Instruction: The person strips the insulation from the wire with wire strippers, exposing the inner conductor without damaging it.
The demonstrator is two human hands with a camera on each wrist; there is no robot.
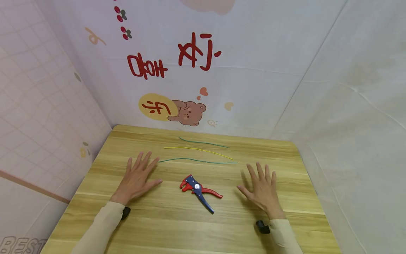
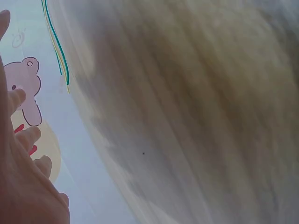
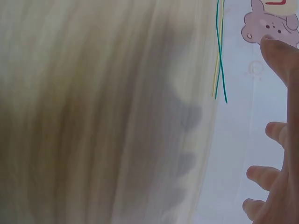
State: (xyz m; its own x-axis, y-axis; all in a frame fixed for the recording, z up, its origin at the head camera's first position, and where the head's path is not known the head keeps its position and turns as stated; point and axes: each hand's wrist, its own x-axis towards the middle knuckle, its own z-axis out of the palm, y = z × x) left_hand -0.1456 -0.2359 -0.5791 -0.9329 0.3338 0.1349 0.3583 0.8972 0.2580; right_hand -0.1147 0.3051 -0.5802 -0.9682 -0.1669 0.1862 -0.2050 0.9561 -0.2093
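A wire stripper (image 1: 197, 187) with red and blue handles lies on the table between the two hands. Beyond it are a long green wire (image 1: 196, 160), a yellow wire (image 1: 199, 149) and a shorter green wire (image 1: 203, 142), lying roughly side by side. My left hand (image 1: 136, 180), fingers spread, is at the left, its fingertips close to the left end of the long green wire. On the other side my right hand (image 1: 261, 188) also has its fingers spread, to the right of the stripper. Neither hand holds anything.
The wooden table (image 1: 152, 225) ends at a white back wall (image 1: 253, 88) printed with red characters and a bear. More pale walls stand along its left and right sides. A black wrist device (image 1: 262, 227) sits at the right wrist, another (image 1: 125, 213) at the left.
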